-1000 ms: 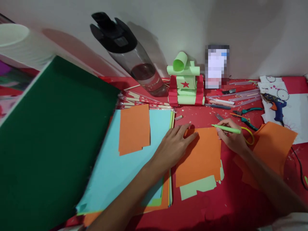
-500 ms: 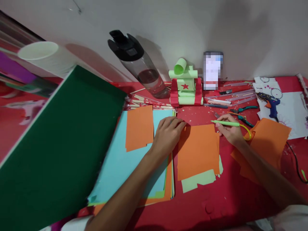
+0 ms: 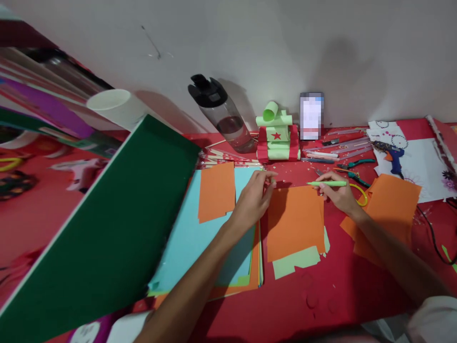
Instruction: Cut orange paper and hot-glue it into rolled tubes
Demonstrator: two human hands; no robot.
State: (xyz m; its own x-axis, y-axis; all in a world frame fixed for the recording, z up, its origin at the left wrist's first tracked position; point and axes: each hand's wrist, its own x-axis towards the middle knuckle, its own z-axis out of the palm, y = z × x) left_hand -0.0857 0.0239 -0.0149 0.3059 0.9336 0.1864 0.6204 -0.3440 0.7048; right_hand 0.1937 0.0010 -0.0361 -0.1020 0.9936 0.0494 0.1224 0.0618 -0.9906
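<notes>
My right hand [image 3: 337,193] grips a light green pen [image 3: 330,183], its tip near the upper right corner of an orange paper sheet [image 3: 294,224]. A yellow loop handle [image 3: 361,196] shows behind that hand; whether the hand touches it I cannot tell. My left hand [image 3: 255,195] is at the sheet's upper left corner, fingers bent and thumb apart, with nothing clear between them. Beneath the sheet, torn-edged light green paper [image 3: 296,264] sticks out. Under my left forearm lies a stack of coloured paper with light blue [image 3: 182,252] on top and a smaller orange piece [image 3: 216,190].
A dark green board [image 3: 107,224] leans at left. Along the wall stand a water bottle [image 3: 224,116], a green-and-red paper model [image 3: 278,138] and a phone [image 3: 312,116]. Pliers [image 3: 359,164], a blue glue gun [image 3: 395,159] and more orange sheets [image 3: 392,214] lie at right.
My left hand's fingers have lifted and bent at the sheet's corner, where they lay flatter before. The pen has shifted slightly left over the sheet's corner. The camera view has also shifted.
</notes>
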